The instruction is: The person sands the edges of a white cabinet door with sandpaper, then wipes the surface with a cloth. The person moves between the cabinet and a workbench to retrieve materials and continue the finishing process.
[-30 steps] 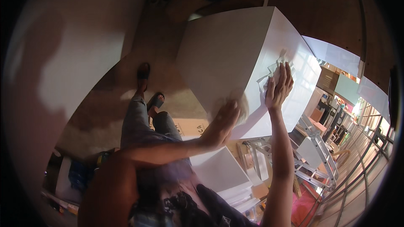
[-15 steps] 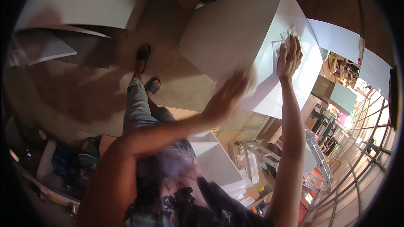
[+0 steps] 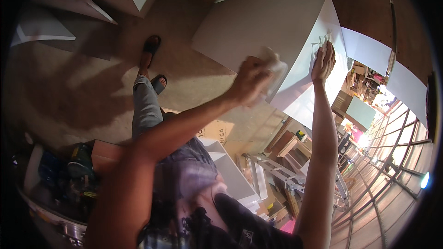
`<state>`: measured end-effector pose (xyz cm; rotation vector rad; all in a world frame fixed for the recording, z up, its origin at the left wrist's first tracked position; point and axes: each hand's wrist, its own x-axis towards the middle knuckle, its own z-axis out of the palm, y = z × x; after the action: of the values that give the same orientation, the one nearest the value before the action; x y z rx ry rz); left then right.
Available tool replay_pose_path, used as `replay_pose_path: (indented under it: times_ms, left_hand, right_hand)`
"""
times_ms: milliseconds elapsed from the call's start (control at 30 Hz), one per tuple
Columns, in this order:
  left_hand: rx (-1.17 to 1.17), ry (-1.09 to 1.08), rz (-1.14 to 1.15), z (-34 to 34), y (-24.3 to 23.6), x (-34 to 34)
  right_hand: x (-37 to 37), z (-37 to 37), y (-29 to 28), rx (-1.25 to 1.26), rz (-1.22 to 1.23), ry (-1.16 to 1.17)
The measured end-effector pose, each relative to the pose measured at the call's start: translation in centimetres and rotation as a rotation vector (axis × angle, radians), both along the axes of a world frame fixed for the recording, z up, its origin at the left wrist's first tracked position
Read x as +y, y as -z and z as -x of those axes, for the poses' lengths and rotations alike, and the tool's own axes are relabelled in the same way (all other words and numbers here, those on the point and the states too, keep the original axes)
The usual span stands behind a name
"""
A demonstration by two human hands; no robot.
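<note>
A large white box-shaped cabinet or panel piece stands in front of me, its top in shade and its right side brightly lit. My left hand is closed round a pale crumpled cloth by the near edge of the top; both are partly blurred. On the lit right side, my right hand presses a whitish crumpled cloth against the surface. Its fingers lie close together over this cloth, which shows beyond the fingertips.
White boards lean at the far left. An open white box stands by my body, with an aluminium ladder to its right. A bin with bottles is at the lower left. Barred windows line the right.
My left hand has moved up and away from me, and the cloth in it now shows more clearly. My right hand stays on the lit side. The whole view has shifted slightly.
</note>
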<state>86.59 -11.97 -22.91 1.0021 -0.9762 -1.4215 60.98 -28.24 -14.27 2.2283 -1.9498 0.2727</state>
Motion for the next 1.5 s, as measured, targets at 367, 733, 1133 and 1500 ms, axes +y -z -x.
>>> replay_pose_path:
  times_ms: [367,733,1133,1500]
  left_hand:
    - [-0.414,-0.164,0.384,4.3,-1.8,-11.8]
    - [-0.333,-0.097,0.407,3.3,-2.3,-7.4]
    - [-0.147,0.261,0.194,-5.0,-3.5,7.0]
    - [-0.407,-0.063,0.234,3.0,-3.3,-5.1]
  right_hand:
    - [-0.1,-0.6,-0.2,-0.021,0.0,-0.04]
    - [0.3,-0.2,-0.2,-0.026,0.005,-0.044]
    - [0.6,0.0,-0.1,-0.011,0.0,0.031]
    - [0.0,-0.3,-0.2,-0.029,0.015,0.004]
